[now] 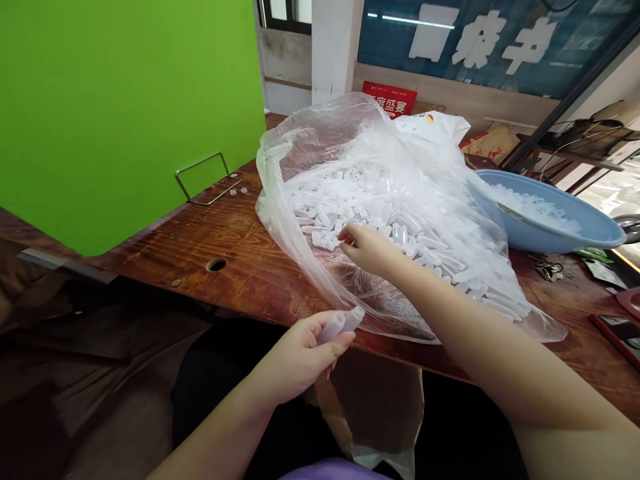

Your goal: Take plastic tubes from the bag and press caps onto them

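At the near edge of the table (pixel 260 267), the person's left hand (pixel 300 353) pinches two frosted white tubes (pixel 333 328) side by side between thumb and fingers, their open ends up. The right hand (pixel 370 248) reaches into a clear plastic bag (pixel 330 123), its grip drawn in at the heap of similar pieces (pixel 345 200); whether it holds one cannot be told. The bag lies open from the middle of the table towards its right end.

Beyond the far edge, a red sign (pixel 395 100) shows the white characters "度盛宴", the rest of its line hidden. Large white characters (pixel 477 40) on a blue-green pane (pixel 385 40) cannot be read with certainty, and the print on a white sack (pixel 453 127) is too small to make out.

The table is glossy reddish-brown wood with a round hole (pixel 217 265) near its front edge. A blank green board (pixel 125 120) stands along its left end. By the far right corner sits a blue basin (pixel 540 240) of white pieces, keys (pixel 547 269) just in front. A white pillar (pixel 330 53) rises behind.
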{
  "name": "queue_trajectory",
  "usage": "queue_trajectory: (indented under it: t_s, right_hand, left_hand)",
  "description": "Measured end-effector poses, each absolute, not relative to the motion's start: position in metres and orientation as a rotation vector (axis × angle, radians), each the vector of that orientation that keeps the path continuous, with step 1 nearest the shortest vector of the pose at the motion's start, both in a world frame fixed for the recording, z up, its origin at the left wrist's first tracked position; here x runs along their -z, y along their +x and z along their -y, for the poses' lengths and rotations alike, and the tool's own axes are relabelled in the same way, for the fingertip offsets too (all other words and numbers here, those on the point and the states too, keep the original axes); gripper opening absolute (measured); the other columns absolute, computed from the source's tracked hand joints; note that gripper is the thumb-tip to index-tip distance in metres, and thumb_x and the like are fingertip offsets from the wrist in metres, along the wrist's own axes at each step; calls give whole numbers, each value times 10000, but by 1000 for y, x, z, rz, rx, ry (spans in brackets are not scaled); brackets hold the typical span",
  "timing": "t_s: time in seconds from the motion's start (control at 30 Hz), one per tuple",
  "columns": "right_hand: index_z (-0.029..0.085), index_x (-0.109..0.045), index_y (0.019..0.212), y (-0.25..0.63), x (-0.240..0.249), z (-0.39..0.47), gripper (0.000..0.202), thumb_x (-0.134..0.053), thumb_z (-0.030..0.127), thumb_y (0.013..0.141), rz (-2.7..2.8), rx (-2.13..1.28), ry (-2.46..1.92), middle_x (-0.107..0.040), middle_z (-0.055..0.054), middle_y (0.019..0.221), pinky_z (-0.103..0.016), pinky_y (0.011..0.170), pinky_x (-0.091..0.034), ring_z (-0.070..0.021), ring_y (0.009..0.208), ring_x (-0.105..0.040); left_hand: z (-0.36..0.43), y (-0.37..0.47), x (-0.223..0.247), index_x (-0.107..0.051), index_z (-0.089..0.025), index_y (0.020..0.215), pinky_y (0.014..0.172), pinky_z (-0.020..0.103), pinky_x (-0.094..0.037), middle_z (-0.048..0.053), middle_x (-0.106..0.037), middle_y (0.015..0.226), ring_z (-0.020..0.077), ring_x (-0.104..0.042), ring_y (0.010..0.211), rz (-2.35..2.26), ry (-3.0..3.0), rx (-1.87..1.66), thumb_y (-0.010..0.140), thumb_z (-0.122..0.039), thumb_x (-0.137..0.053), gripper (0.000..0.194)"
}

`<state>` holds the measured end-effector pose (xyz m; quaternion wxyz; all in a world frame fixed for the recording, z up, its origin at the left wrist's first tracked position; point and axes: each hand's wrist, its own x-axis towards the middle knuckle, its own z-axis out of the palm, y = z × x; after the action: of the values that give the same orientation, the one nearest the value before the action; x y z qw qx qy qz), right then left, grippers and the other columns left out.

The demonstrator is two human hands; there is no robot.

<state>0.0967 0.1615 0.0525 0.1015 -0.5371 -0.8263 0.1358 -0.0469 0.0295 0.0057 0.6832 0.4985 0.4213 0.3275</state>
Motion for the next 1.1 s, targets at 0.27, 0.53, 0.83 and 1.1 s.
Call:
queue_trajectory:
  t_s: [0.27,0.53,0.83,1.1]
  right_hand:
    - [121,-553,956,63,-27,-179,185,-498,257,843,2578,-312,-1641,-580,-169,1055,-331,735,-432,-267,922,-570]
    - [179,-579,967,127,-56,-108,223,-573,356,833,2427,-926,-1138,-620,-9,793,-224,599,-449,-126,692,-580]
    - [214,-595,1092,176,-39,-27,253,-509,105,881,2343,-993,-624,-629,-47,1052,-177,816,-476,-100,961,-599]
    - [162,-501,517,173,-22,-6,541,-282,384,959,2296,-706,-1239,-465,9,460,-206,425,-331,-84,432,-446]
  left_hand:
    - [-21,-61,-6,-573,-145,794,473,203,-252,-65,-399,568,55,-316,489,-902,1115,-704,806,-380,-584,236]
    - [-19,-60,0,-440,-160,674,436,207,-196,-68,-370,558,51,-276,479,-776,1056,-634,809,-432,-564,328]
    - [-24,-40,-6,-469,-145,686,501,206,-255,-58,-399,606,64,-324,550,-607,1175,-407,760,-543,-565,416]
    - [-23,-28,-13,-547,-127,761,545,216,-303,-33,-473,646,91,-401,588,-722,1255,-242,752,-526,-573,401]
